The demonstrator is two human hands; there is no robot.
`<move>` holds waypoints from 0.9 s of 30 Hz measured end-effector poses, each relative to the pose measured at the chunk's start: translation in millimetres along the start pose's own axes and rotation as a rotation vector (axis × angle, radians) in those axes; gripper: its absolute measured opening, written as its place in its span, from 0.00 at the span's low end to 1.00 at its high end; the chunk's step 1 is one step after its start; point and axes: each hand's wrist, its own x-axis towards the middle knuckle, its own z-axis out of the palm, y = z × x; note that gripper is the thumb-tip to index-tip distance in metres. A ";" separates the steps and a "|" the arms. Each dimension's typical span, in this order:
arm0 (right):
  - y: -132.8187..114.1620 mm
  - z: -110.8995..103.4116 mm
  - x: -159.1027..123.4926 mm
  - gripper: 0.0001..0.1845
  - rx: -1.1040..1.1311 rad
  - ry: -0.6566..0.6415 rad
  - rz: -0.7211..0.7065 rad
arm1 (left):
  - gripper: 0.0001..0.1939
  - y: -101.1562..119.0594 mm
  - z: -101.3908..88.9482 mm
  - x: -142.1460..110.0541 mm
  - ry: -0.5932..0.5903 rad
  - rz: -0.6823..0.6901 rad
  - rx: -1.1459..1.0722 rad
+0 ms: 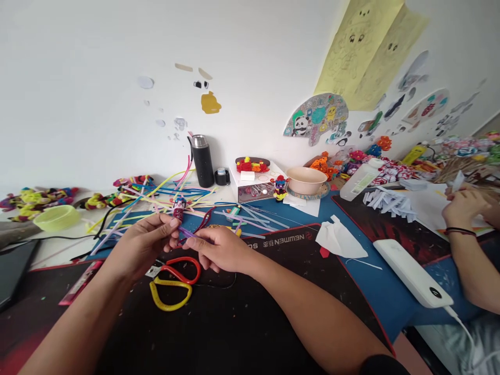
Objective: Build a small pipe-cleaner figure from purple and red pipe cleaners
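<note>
My left hand (142, 242) is closed around the lower part of a small doll (178, 209) with a dark red body and a colourful head. The doll stands upright above the fingers. A purple pipe cleaner (186, 233) runs from beside the doll to my right hand (221, 250), which pinches it between thumb and forefinger. Below the hands, scissors (171, 307) with one red and one yellow handle lie on the black mat (234, 333). Behind them are many loose pipe cleaners (152, 195) in several colours.
A black thermos (203, 164) stands by the wall near a box (255, 194), a finished doll (280, 188) and a beige bowl (307, 179). On the right lie crumpled tissue (339, 239) and a white power bank (414, 273). Another person's hand (466, 205) works over paper strips.
</note>
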 end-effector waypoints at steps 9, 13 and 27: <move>3.2 -1.7 4.5 0.23 0.032 0.115 -0.030 | 0.23 -7.5 7.4 -2.1 -0.048 -0.033 -0.027; 1.9 -1.6 5.1 0.21 0.121 0.128 -0.019 | 0.22 -11.6 10.9 -3.2 -0.139 -0.073 0.009; 7.2 -2.2 5.3 0.21 0.199 0.081 0.003 | 0.24 -24.0 8.4 1.9 -0.142 -0.020 0.125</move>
